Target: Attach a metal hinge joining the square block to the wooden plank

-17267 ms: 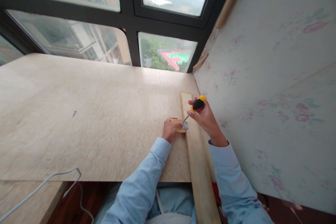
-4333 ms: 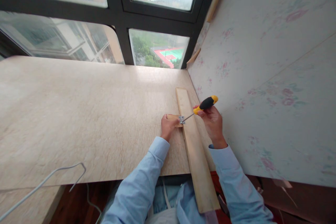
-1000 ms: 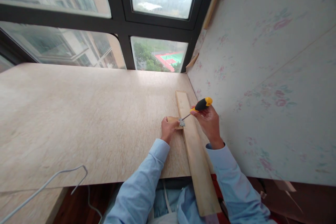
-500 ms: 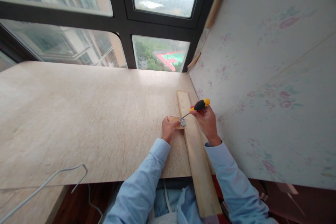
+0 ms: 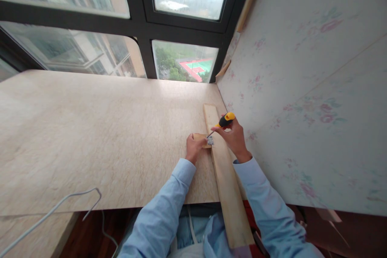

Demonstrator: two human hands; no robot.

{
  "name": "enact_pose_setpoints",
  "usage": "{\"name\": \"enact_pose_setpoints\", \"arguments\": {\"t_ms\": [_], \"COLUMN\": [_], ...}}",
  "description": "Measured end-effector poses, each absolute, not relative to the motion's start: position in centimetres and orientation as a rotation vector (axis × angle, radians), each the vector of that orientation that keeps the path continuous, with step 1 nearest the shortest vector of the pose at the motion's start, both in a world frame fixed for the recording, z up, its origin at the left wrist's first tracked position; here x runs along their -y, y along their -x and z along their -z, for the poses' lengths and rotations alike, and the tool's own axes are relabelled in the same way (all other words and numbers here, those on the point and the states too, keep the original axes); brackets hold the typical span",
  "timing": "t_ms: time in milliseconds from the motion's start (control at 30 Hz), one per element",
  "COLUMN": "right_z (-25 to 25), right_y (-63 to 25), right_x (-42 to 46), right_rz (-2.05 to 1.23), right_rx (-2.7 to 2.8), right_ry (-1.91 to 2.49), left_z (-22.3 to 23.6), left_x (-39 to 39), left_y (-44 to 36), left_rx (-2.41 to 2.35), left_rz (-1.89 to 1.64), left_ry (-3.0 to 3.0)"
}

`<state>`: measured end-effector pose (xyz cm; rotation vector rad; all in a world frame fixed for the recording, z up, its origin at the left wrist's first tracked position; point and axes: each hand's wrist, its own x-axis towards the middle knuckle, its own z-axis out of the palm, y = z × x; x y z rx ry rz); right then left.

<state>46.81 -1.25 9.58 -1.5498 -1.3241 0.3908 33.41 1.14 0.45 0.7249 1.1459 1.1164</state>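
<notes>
My right hand grips a yellow-and-black screwdriver, its shaft slanting down to the left. The tip meets the near-left part of a small metal hinge, though any screw there is too small to make out. That hinge spans a short wooden block and a long wooden plank. With fingers wrapped round the short block, my left hand presses it against the plank's left side, thumb close to the hinge.
The plank lies across the marble-patterned sill and overhangs its front edge toward my lap. A flowered wall rises close on the right. Dark window frames stand behind. A white cable loops over the front left.
My right hand has moved a little left and down along the screwdriver, whose handle has shifted left. The left hand, block and plank stay almost the same.
</notes>
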Motion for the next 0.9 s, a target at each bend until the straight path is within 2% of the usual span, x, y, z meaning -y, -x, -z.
{"name": "enact_pose_setpoints", "arguments": {"t_ms": [100, 333, 433, 500, 700, 767, 900], "right_z": [-9.3, -9.0, -9.2, -9.4, -9.7, -9.5, -9.1], "right_y": [-46.8, -47.0, -47.2, -47.2, -46.6, -46.5, -46.7], "right_x": [0.4, 0.8, 1.4, 1.5, 0.4, 0.1, 0.1], "right_rz": [-0.307, -0.809, -0.887, -0.817, -0.284, -0.363, -0.720], "right_rx": [1.255, 1.099, 1.128, 1.172, 1.199, 1.199, 1.163], "right_ry": [1.630, 1.243, 1.227, 1.322, 1.733, 1.674, 1.367], "left_z": [-0.4, -0.1, -0.1, -0.1, -0.3, -0.4, -0.2], "left_x": [-1.1, -1.2, -1.2, -1.2, -1.1, -1.1, -1.2], "left_y": [-33.4, -33.5, -33.5, -33.5, -33.4, -33.3, -33.4], "left_rx": [-1.164, -1.143, -1.141, -1.139, -1.144, -1.146, -1.142], "left_rz": [-1.112, -1.132, -1.128, -1.123, -1.117, -1.117, -1.123], "left_ry": [-0.728, -0.720, -0.718, -0.721, -0.738, -0.735, -0.735]}}
